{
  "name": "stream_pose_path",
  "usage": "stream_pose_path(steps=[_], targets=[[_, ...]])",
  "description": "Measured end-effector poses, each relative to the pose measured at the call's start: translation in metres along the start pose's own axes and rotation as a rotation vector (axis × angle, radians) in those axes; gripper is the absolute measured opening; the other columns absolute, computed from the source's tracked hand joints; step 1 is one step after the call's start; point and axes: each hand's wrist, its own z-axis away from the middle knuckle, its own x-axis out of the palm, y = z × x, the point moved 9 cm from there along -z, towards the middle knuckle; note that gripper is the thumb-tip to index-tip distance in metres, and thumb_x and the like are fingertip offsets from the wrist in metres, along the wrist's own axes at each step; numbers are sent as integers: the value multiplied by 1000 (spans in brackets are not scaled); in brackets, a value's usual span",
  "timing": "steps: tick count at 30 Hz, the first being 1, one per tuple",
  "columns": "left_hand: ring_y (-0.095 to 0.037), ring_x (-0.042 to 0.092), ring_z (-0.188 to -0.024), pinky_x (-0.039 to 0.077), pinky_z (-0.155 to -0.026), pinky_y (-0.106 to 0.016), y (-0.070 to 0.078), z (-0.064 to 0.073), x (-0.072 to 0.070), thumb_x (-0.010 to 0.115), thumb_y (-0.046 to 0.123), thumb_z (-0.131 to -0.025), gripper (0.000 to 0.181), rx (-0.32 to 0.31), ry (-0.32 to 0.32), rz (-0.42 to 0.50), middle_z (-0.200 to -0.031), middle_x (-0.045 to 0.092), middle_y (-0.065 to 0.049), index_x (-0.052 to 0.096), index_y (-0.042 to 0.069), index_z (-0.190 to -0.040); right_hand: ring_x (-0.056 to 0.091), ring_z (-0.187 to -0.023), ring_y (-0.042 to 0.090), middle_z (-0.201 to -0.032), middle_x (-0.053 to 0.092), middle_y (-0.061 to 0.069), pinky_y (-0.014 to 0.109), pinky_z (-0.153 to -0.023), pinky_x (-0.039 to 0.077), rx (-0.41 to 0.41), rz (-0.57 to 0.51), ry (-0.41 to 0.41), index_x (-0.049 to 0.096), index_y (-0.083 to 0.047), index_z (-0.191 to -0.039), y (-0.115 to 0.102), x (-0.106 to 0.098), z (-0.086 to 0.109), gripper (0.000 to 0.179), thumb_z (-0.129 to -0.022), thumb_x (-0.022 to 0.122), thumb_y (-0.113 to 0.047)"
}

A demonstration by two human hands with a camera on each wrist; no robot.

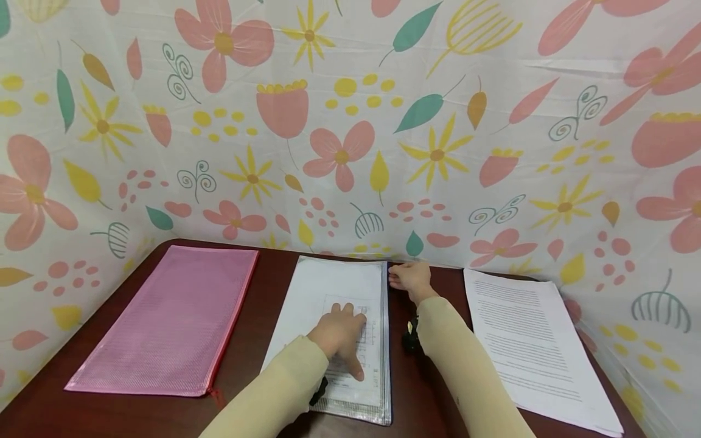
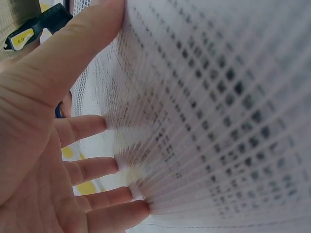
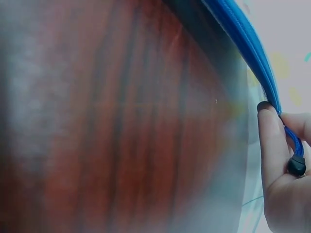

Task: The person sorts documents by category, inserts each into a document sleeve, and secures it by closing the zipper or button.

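Steadying the paper-filled pouch (image 1: 375,347) on the desk (image 1: 408,392) with a spread left hand (image 1: 341,334); pinching the far end of the blue zip (image 3: 248,43) with the right hand (image 1: 412,280). Apparently working the zip; next, likely needing a pull along the edge.

The document bag (image 1: 356,411) lies on the bench (image 1: 418,395), papers (image 1: 334,280) inside it. Another bag (image 1: 170,322) lies left of the document bag, a paper stack (image 1: 542,340) right of it, both apart from it. Behind it hangs a curtain (image 1: 356,152). The left grip (image 1: 342,334) rests on its middle; the right grip (image 1: 412,280) is at its far right corner.
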Motion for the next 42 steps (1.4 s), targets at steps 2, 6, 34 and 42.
stream_pose_path(steps=[2,6,34,42], targets=[[-19,41,-89,47,-69,-33,1,0,0,89,60,-37,108,1,-1,2,-108,52,-6,55,16,-129,66,-57,11,-68,66,7,26,-59,57,-4,-4,8,61,11,-97,-2,-1,-1,21,-84,66,-4],[-18,40,-88,46,-68,-31,3,3,-2,89,59,-37,108,5,-5,11,-108,53,-6,54,15,-130,66,-59,11,-75,69,11,25,-60,57,-8,7,30,63,12,-101,-6,-3,-1,23,-85,65,-5],[-19,42,-96,47,-78,-33,2,8,-7,90,55,-43,105,-4,4,41,-118,52,-5,51,18,-134,67,-72,14,-108,65,23,31,-65,58,-28,214,-108,59,5,-115,-4,-12,18,27,-93,57,-11],[-24,46,-112,48,-89,-40,2,13,-5,91,49,-45,104,-33,-8,110,-131,50,-6,50,17,-135,68,-88,26,-115,63,26,37,-71,58,-80,352,-273,54,7,-123,-1,-4,47,37,-92,59,-13]])
